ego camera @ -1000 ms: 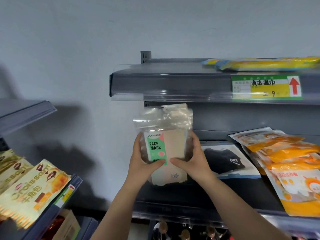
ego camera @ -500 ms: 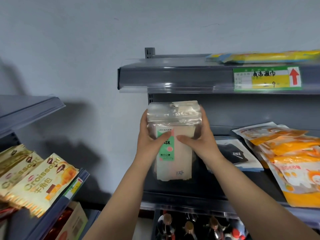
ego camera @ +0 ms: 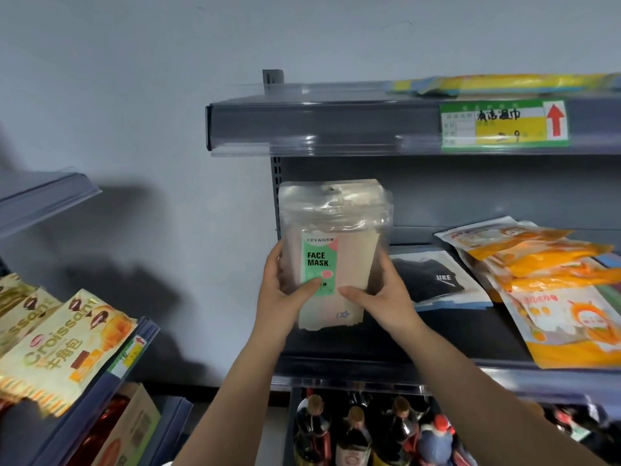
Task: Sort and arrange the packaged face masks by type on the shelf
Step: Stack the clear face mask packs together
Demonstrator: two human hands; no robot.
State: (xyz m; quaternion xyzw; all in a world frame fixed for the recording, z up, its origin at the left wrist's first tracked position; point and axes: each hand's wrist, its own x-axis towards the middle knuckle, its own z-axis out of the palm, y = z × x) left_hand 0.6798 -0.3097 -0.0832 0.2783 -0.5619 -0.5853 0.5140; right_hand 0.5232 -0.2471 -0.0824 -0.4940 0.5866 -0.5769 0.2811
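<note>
I hold an upright stack of clear-bagged beige face mask packs (ego camera: 336,230) with a green "FACE MASK" label at the left end of the dark shelf (ego camera: 353,351). My left hand (ego camera: 285,290) grips its left side and my right hand (ego camera: 383,294) grips its right side, thumbs across the front. A black mask pack (ego camera: 433,280) lies flat on the shelf just to the right. Further right, several orange cartoon mask packs (ego camera: 554,297) lie in a loose pile.
An upper shelf (ego camera: 319,126) with a green-yellow price tag (ego camera: 504,124) and yellow packs (ego camera: 504,84) overhangs the stack. Croissant bags (ego camera: 64,341) fill a separate shelf at left. Bottles (ego camera: 356,435) stand below. A grey wall is behind.
The stack has shifted slightly up and back toward the shelf's left end, and both hands slid from its upper sides to its lower half. The view moved closer.
</note>
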